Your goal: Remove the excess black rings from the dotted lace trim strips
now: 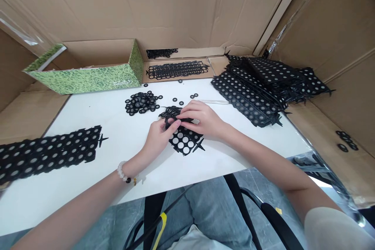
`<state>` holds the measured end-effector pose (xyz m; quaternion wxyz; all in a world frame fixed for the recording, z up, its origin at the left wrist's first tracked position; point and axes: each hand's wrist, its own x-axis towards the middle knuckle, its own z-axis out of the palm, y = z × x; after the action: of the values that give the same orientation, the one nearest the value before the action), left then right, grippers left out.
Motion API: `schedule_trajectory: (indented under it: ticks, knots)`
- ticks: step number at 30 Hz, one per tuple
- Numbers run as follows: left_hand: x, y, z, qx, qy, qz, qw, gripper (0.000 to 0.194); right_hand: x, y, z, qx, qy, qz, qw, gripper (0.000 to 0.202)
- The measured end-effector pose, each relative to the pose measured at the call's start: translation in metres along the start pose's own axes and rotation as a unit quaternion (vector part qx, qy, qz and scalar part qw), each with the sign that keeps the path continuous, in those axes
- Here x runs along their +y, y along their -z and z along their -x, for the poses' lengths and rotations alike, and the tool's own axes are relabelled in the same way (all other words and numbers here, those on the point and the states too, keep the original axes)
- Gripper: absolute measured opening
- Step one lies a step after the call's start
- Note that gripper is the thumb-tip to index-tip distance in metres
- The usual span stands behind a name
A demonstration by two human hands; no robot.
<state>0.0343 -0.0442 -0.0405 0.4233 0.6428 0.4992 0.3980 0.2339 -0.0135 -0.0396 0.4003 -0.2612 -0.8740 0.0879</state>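
Observation:
Both hands meet over a black perforated sheet (185,143) with rows of round holes, near the middle of the white table. My left hand (160,134) is closed, thumb and fingers pinching the sheet's upper part. Opposite it, my right hand (202,117) has its fingertips pressed together at the same spot; whether they hold a small ring there is hidden. White tabletop shows through the sheet's lower holes, while the holes higher up look smaller. Just beyond the fingers, a bunched black part (171,111) lies against the sheet. A loose pile of black rings (142,102) sits to the left.
Black perforated sheets (252,90) are stacked at the back right, and another sheet (52,150) lies at the left. A green-patterned box (88,80) stands at the back left, beside a flat black lattice (177,70). Cardboard walls (175,4) enclose the table (117,187).

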Motion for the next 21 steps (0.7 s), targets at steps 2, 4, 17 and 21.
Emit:
schedule_trajectory:
  ticks: [2, 4, 17, 21]
  knots:
    - [-0.001, 0.0, 0.001, -0.005, -0.004, -0.014, 1.0, 0.032, -0.001, 0.003, -0.001, -0.008, 0.002, -0.012, 1.0, 0.015]
    - [-0.001, 0.0, 0.002, -0.012, -0.027, -0.041, 0.999, 0.032, -0.002, 0.006, -0.002, -0.017, 0.004, -0.004, 1.0, 0.014]
    - [-0.006, -0.003, 0.001, -0.002, -0.039, -0.123, 0.992, 0.039, -0.005, 0.003, -0.003, -0.063, -0.024, 0.085, 0.994, 0.027]
    - [-0.003, -0.002, 0.002, -0.018, -0.041, -0.117, 0.992, 0.039, -0.006, -0.008, -0.003, -0.016, -0.163, -0.042, 0.986, 0.029]
